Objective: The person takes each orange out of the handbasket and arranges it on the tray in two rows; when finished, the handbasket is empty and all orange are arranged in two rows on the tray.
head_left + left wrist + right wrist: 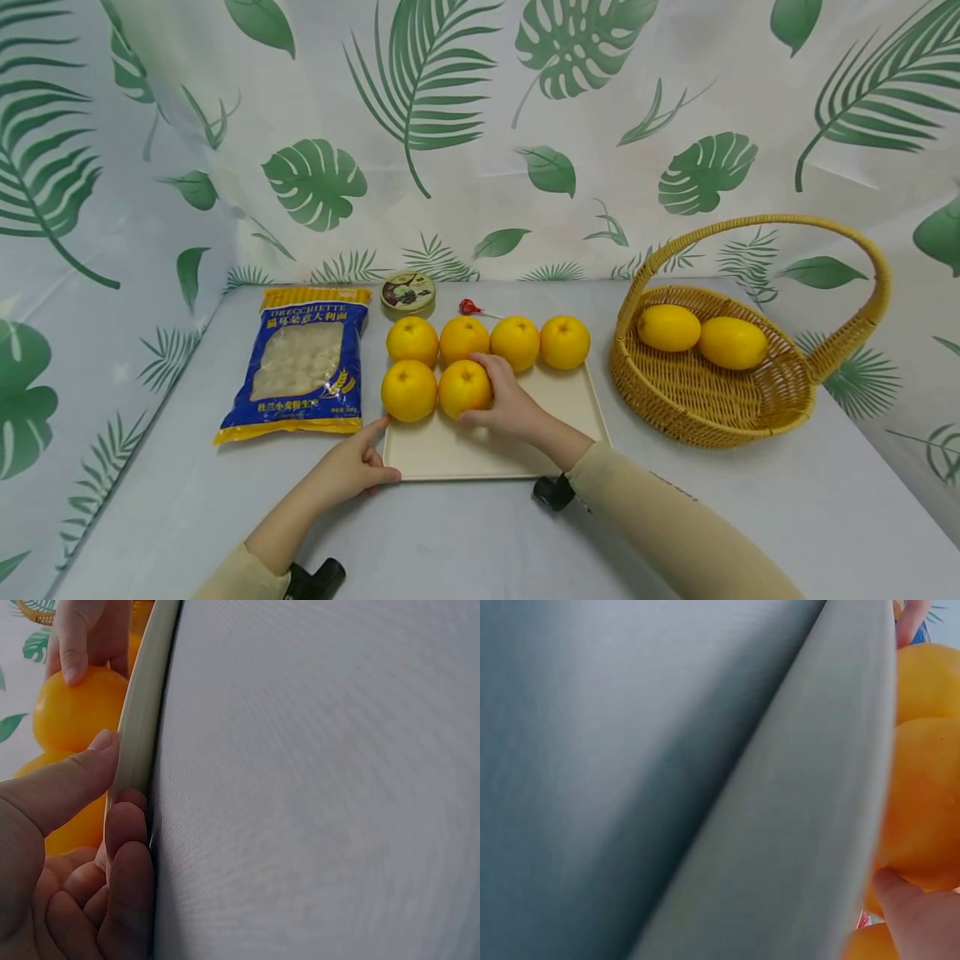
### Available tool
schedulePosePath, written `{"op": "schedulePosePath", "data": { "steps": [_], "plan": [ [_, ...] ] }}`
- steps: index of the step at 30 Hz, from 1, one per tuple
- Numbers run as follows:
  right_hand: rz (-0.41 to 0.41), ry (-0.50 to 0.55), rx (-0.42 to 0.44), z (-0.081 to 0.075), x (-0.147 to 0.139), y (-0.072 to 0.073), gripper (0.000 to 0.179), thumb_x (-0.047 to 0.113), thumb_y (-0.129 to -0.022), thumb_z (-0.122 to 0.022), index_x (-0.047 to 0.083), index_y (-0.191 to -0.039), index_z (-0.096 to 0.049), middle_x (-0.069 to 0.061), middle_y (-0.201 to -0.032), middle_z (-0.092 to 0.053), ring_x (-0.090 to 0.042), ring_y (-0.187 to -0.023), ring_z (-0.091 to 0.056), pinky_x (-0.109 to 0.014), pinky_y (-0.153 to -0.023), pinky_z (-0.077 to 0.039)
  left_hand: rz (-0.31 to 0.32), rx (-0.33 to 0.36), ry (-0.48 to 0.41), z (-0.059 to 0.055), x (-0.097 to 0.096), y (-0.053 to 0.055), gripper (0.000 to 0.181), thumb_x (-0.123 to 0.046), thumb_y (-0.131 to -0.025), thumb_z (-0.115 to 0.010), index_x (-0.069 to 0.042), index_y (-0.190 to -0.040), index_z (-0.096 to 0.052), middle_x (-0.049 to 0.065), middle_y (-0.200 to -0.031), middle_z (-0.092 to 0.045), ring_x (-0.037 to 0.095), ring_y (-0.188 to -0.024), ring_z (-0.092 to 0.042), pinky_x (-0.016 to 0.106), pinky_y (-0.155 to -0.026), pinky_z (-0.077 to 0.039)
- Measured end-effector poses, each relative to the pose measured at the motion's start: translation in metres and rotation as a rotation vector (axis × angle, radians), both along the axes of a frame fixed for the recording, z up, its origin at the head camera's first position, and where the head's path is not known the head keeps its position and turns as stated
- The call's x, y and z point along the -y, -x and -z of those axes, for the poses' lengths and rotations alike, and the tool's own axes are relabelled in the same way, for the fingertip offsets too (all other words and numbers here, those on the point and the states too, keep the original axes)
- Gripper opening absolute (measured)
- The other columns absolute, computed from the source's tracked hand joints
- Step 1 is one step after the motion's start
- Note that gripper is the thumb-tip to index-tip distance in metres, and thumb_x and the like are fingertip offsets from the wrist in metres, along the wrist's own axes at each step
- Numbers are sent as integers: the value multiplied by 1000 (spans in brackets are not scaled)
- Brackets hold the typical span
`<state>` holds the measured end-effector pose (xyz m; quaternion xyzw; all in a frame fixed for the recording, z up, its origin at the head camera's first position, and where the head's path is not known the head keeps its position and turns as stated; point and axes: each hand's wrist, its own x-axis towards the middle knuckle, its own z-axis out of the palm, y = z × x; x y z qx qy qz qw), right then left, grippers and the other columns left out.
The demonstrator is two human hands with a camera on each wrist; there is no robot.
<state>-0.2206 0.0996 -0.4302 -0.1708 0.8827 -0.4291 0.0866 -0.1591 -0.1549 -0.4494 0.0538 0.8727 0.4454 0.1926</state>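
Observation:
A cream rectangular tray (pixel 517 450) holds several oranges, with a back row of them and two in front. My right hand (pixel 513 408) grips the right-hand front orange (pixel 461 392), fingers over its far side and thumb at its near side. The other front orange (pixel 408 392) sits just left of it. At the tray's front left corner, my left hand (pixel 347 468) holds the rim. In the left wrist view the thumb (pixel 79 776) and curled fingers lie on either side of that rim. The right wrist view shows the right thumb (pixel 919 911) against an orange.
Left of the tray lies a blue and yellow pasta bag (pixel 300 362). Behind the oranges are a round tin (pixel 408 294) and a red lollipop (pixel 470 307). A wicker basket (pixel 675 417) with a tall handle stands at the right, holding two yellow oval fruits (pixel 701 335).

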Motion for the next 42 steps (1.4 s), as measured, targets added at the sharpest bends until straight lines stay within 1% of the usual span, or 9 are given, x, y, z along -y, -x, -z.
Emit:
{"op": "schedulePosePath", "data": {
  "steps": [6,12,21,27,31,34,37,40,42],
  "plan": [
    [-13,-18,15,-1,-1,-2,92,29,-71,-77,15,-143,-22,-14,-144,-20,-29,-128,-29,-49,-106,-24,1,0,-1,1,-1,1,89,-24,-72,-76,-5,-143,-26,1,-59,-54,13,-49,-47,27,-48,-40],
    [-18,-16,-12,0,-2,-2,91,28,-72,-77,14,-143,-22,-15,-143,-21,-29,-129,-29,-48,-107,-24,3,-8,10,0,-1,0,88,-23,-72,-75,-5,-143,-26,1,-59,-54,13,-49,-47,27,-49,-39],
    [-12,3,-19,2,-2,-4,90,29,-72,-76,13,-143,-24,-14,-143,-23,-28,-130,-28,-47,-107,-24,0,-3,7,1,-2,0,88,-22,-73,-75,-4,-143,-25,1,-59,-54,13,-49,-47,27,-49,-40],
    [-18,-14,-45,-4,-6,-6,89,32,-72,-76,12,-142,-24,-12,-144,-23,-27,-132,-26,-46,-108,-24,2,-5,-1,1,-2,0,88,-21,-73,-75,-4,-143,-24,1,-58,-54,13,-49,-47,27,-48,-41],
    [-25,-8,-88,-21,-18,-13,88,31,-73,-75,10,-142,-24,-11,-144,-26,-27,-132,-27,-47,-105,-29,4,-5,-11,1,-3,1,88,-21,-73,-75,-4,-143,-24,1,-59,-54,13,-50,-48,28,-49,-43],
    [-36,-10,-146,-43,-35,-23,84,28,-75,-74,10,-141,-26,-10,-145,-26,-28,-131,-28,-48,-103,-31,2,2,-13,0,-3,0,88,-21,-73,-75,-4,-143,-24,1,-59,-55,13,-50,-49,28,-49,-43],
    [-44,-28,-234,-66,-61,-32,78,24,-76,-73,10,-139,-30,-12,-143,-29,-30,-130,-30,-51,-102,-31,-3,6,-11,-1,-3,0,88,-21,-73,-75,-5,-143,-25,2,-60,-55,13,-50,-49,28,-50,-43],
    [-43,-50,-331,-86,-96,-39,75,16,-76,-73,5,-137,-32,-17,-140,-33,-32,-127,-33,-52,-99,-34,-3,7,-3,-1,-2,0,87,-22,-73,-75,-5,-143,-25,1,-60,-54,13,-51,-48,27,-50,-42],
    [2,-82,-340,-97,-122,-41,73,15,-76,-73,5,-136,-32,-15,-139,-35,-30,-126,-34,-40,-101,-36,-1,6,5,-2,-2,-1,87,-22,-73,-75,-5,-143,-25,1,-59,-54,13,-50,-47,27,-50,-41]
  ]
}}
